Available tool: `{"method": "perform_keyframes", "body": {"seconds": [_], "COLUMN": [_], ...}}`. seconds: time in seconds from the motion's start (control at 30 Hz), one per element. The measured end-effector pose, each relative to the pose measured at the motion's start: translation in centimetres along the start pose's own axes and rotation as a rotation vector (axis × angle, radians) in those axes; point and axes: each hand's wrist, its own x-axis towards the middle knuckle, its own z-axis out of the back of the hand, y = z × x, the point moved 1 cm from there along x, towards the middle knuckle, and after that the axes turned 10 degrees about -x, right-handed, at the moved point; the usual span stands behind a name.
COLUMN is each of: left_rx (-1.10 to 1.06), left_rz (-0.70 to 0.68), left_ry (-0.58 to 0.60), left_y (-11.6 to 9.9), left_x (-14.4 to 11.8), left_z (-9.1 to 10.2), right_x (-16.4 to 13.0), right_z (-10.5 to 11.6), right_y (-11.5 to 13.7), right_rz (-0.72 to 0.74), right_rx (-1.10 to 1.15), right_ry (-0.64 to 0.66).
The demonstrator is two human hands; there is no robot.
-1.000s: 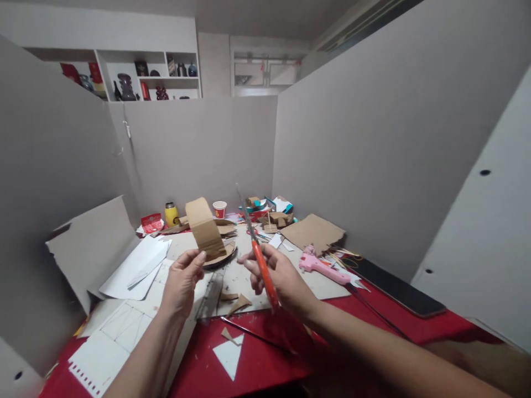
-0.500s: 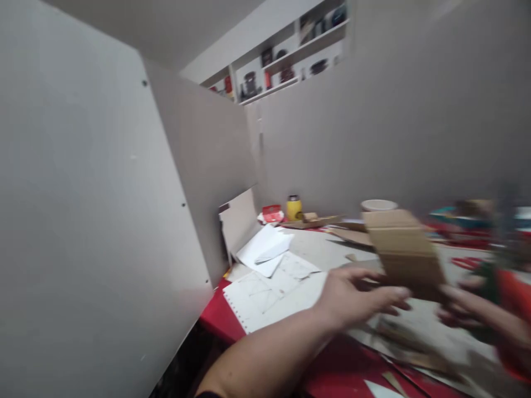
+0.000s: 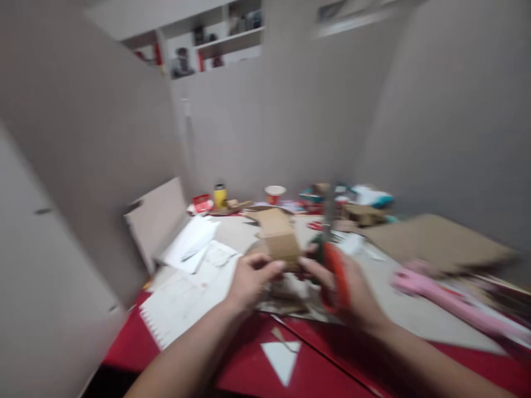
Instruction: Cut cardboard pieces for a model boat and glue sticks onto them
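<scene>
Plain grey partition panels (image 3: 315, 132) wall in a table under a red cloth (image 3: 232, 362), and a pale, flat work board (image 3: 385, 296) covers much of its middle. Near the centre, the left hand (image 3: 251, 279) pinches the near left corner of a bent strip of brown cardboard (image 3: 277, 232) between thumb and fingers, the grip narrow. The right hand (image 3: 352, 296) is closed around a pair of scissors with orange handles (image 3: 337, 271), the blurred blades pointing up and away, while its fingertips meet the near right edge of the strip. Keeping the scissors lodged in the palm probably leaves those fingertips free to steady the cardboard, and pinching only the near edge seems meant to leave the bent face uncovered. Thus the strip lies between the two hands, rising beyond the fingertips on the far side, above the board. A long pink glue gun (image 3: 442, 298) lies to the right, before a flat brown cardboard sheet (image 3: 440, 243), perhaps parked there within reach; loose white papers (image 3: 197, 237) lie to the left, and a white paper triangle (image 3: 282, 359) rests on the near cloth.
</scene>
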Motion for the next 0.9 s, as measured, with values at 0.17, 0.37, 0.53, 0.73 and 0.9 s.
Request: {"method": "perform_keyframes", "body": {"seconds": [0.17,0.37,0.53,0.73,0.9], "left_rx": [-0.122,-0.065,-0.037,-0.004,0.032], "left_rz": [0.169,0.138,0.011,-0.076,0.037], "left_ry": [0.015,-0.008,-0.033,-0.035,0.023], "left_y": [0.2,-0.2,0.1,-0.2,-0.8], "left_x": [1.5,1.4,1.5,1.3,1.3], "left_z": [0.4,-0.2,0.0,-0.2,-0.3], "right_x": [1.3,1.0,1.4,1.6,1.7], "right_z": [-0.5,-0.5,-0.4,-0.7,-0.5], "right_y": [0.5,0.6,0.5,0.3,0.3], "right_rz": [-0.144,-0.091,-0.086,-0.226,-0.104], "right_rx": [0.272,0.393,0.513,0.649,0.55], "right_ry": [-0.148,-0.094,-0.163,-0.043,-0.059]}}
